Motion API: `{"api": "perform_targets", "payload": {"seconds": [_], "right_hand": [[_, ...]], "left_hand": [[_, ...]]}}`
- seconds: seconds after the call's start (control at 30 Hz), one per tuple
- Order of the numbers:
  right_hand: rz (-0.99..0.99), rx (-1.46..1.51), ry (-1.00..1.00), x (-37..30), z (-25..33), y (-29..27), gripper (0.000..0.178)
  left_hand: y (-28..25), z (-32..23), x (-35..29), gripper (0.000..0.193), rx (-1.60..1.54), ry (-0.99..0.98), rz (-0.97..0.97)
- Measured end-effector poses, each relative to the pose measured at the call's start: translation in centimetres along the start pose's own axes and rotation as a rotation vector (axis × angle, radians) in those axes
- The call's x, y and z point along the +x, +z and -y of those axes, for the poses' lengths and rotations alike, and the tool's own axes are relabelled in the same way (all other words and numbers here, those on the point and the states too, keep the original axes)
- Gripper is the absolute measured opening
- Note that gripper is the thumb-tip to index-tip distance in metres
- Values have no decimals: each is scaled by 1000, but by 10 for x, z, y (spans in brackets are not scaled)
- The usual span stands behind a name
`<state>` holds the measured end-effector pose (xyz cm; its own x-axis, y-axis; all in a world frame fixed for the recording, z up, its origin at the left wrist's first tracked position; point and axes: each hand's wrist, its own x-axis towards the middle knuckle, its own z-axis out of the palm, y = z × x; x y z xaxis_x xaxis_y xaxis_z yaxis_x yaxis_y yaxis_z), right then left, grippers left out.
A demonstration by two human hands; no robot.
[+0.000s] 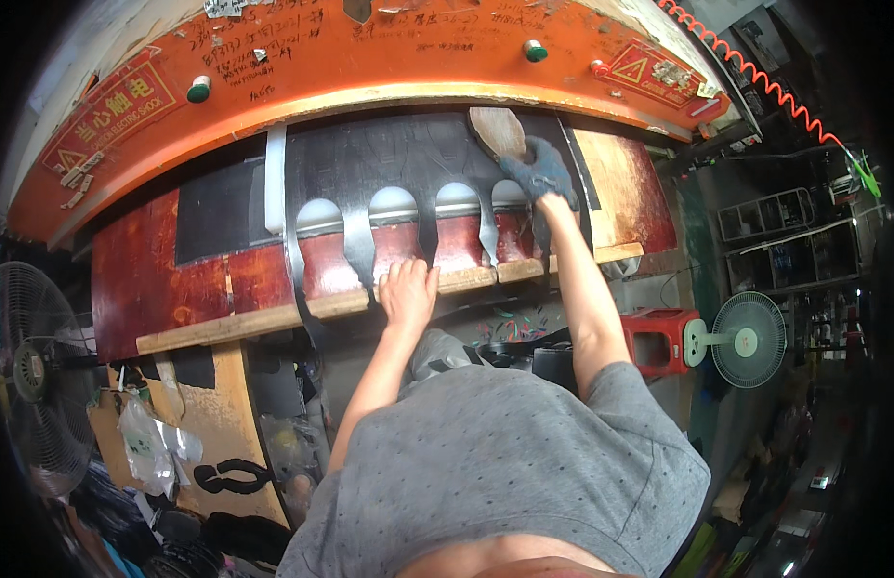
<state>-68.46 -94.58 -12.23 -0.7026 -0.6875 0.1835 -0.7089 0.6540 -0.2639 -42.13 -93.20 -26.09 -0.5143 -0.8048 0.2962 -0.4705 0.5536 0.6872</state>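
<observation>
A black sheet with rounded cut-outs along its near side lies on the workbench, and its narrow strips hang over the front edge. My right hand, in a dark blue work glove, reaches over the sheet's far right part. It is closed on the near end of a flat wooden piece, pale brown and wider at its far end. Bare, my left hand rests on the bench's wooden front edge between two strips. Its fingers lie stretched out and hold nothing.
An orange machine beam with green buttons runs along the back, above the bench. A pale bar lies left of the sheet. Fans stand at left and right, the latter beside a red stool. A red coiled hose hangs far right.
</observation>
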Motion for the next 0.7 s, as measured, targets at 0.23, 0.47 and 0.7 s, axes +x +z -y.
{"api": "perform_targets", "payload": {"seconds": [0.23, 0.47, 0.7], "right_hand": [[164, -341, 70, -3, 34, 16, 95], [151, -49, 22, -35, 7, 1, 89], [92, 487, 118, -21, -75, -34, 82]], "left_hand": [[-7, -25, -78, 22, -48, 45, -145], [-23, -36, -133, 22, -147, 52, -154], [-27, -45, -159, 23, -213, 50, -143]]}}
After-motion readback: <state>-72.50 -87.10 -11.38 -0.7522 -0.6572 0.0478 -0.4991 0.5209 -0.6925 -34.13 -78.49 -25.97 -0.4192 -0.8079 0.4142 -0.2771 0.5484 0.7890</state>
